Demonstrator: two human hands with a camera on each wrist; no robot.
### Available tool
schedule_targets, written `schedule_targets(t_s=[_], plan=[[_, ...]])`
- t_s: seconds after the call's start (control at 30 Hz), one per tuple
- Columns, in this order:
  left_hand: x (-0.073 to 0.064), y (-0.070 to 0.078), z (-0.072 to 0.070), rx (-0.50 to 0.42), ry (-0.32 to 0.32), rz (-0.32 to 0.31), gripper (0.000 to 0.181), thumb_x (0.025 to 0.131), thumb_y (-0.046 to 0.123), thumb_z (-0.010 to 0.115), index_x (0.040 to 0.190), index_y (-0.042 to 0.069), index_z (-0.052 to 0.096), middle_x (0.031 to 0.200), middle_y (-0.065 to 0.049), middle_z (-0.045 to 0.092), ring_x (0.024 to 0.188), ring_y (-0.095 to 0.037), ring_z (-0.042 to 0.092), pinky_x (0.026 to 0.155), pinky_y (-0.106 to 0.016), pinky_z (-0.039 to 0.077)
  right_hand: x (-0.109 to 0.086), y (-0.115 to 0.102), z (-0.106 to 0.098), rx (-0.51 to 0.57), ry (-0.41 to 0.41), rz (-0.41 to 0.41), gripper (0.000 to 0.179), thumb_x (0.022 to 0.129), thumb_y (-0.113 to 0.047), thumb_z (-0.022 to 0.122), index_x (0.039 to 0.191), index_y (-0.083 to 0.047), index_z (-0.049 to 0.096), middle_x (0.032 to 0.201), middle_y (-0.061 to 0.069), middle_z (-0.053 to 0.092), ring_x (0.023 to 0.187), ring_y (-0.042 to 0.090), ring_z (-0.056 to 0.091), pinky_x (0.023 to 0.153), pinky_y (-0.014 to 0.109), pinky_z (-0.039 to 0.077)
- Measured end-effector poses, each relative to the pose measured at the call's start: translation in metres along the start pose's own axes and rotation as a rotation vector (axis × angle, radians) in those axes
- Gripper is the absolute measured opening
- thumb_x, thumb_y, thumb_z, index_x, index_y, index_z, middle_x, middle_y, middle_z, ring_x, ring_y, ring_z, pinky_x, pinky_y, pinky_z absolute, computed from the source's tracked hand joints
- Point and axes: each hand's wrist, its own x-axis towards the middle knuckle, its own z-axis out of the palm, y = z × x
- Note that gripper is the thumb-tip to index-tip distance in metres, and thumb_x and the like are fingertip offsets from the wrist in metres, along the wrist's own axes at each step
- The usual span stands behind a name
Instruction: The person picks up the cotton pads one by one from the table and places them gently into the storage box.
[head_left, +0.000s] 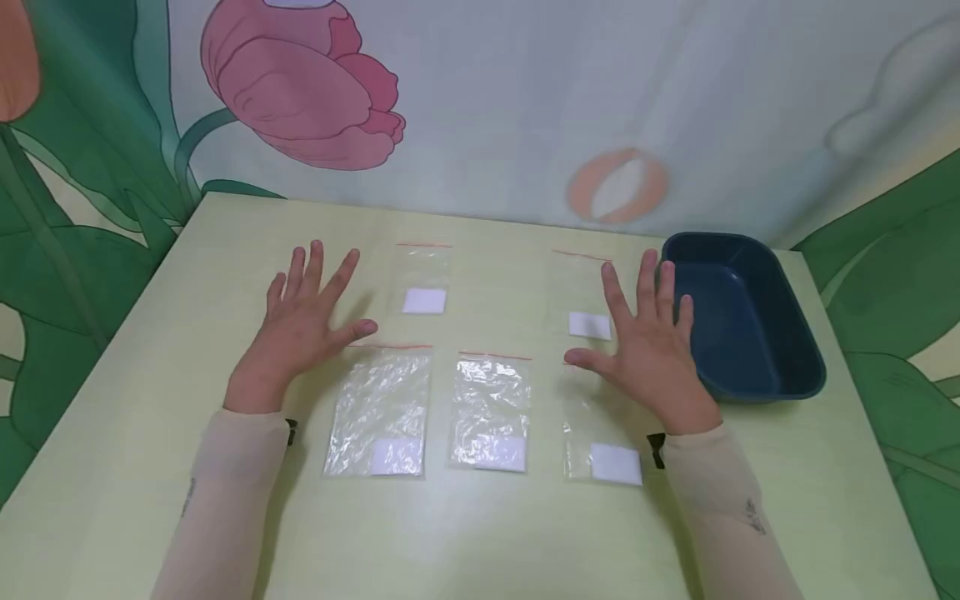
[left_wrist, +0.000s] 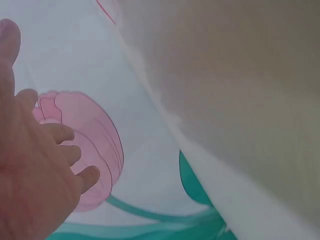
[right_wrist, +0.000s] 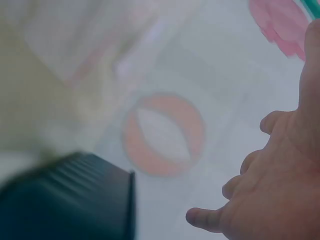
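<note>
My left hand (head_left: 296, 337) hovers with its fingers spread, palm down, left of the bags and holding nothing. The right hand (head_left: 648, 354) is likewise spread, over the right-hand bags and beside the tub. Clear zip bags with red seal lines lie flat in two rows, each with a white rectangle near its bottom. The back row has a left bag (head_left: 422, 271) and a right bag (head_left: 573, 287). In front lie a wider bag (head_left: 371, 400), a middle bag (head_left: 491, 400) and a right bag (head_left: 577, 433), the last partly hidden by my right hand.
A dark blue tub (head_left: 813, 358) stands at the right of the pale table (head_left: 450, 542). Behind the table hangs a white curtain (head_left: 487, 108) with a pink flower print. Green leaf-patterned fabric (head_left: 60, 250) borders the sides.
</note>
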Motion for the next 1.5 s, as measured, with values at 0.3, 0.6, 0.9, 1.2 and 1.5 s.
schedule_targets(t_s=[0.3, 0.6, 0.9, 1.2, 1.5], plan=[[0.033, 0.007, 0.001, -0.196, -0.120, 0.008, 0.086, 0.101, 0.048, 0.057, 0.164, 0.027, 0.003, 0.168, -0.015, -0.009, 0.150, -0.045, 0.010, 0.113, -0.067, 0.015, -0.027, 0.029, -0.038, 0.030, -0.011, 0.056, 0.118, 0.086, -0.069, 0.066, 0.162, -0.022, -0.012, 0.157, 0.005, -0.040, 0.143, 0.028, -0.035, 0.111, 0.069, -0.009], [0.061, -0.002, 0.005, -0.267, -0.246, 0.017, 0.077, 0.104, 0.026, 0.057, 0.165, 0.023, 0.010, 0.167, -0.018, -0.006, 0.151, -0.040, 0.010, 0.117, -0.058, 0.017, -0.065, 0.102, -0.039, 0.055, -0.033, 0.138, 0.116, 0.090, -0.061, 0.066, 0.160, -0.019, -0.017, 0.156, 0.008, -0.041, 0.143, 0.034, -0.035, 0.106, 0.074, -0.011], [0.087, 0.006, 0.017, -0.114, -0.362, -0.074, 0.073, 0.101, 0.026, 0.062, 0.163, 0.027, 0.023, 0.165, -0.022, 0.011, 0.147, -0.047, 0.012, 0.112, -0.068, 0.020, -0.090, 0.165, -0.027, 0.157, -0.077, 0.182, 0.117, 0.091, -0.050, 0.072, 0.160, -0.016, -0.017, 0.156, 0.015, -0.038, 0.142, 0.053, -0.021, 0.096, 0.082, 0.013], [0.100, 0.020, 0.021, -0.044, -0.356, -0.084, 0.066, 0.096, 0.018, 0.069, 0.156, 0.015, 0.041, 0.139, -0.027, 0.038, 0.125, -0.041, 0.037, 0.105, -0.058, 0.036, -0.092, 0.177, -0.024, 0.225, -0.163, 0.236, 0.108, 0.097, -0.049, 0.064, 0.158, -0.015, -0.018, 0.153, 0.020, -0.041, 0.134, 0.068, -0.014, 0.089, 0.085, 0.018], [0.101, 0.029, 0.027, -0.099, -0.316, -0.085, 0.071, 0.089, -0.007, 0.045, 0.157, 0.012, 0.039, 0.155, -0.015, 0.042, 0.143, -0.034, 0.036, 0.114, -0.047, 0.030, -0.094, 0.181, -0.022, 0.253, -0.163, 0.233, 0.105, 0.097, -0.045, 0.066, 0.161, -0.014, -0.010, 0.158, 0.023, -0.031, 0.135, 0.069, -0.002, 0.087, 0.083, 0.022]])
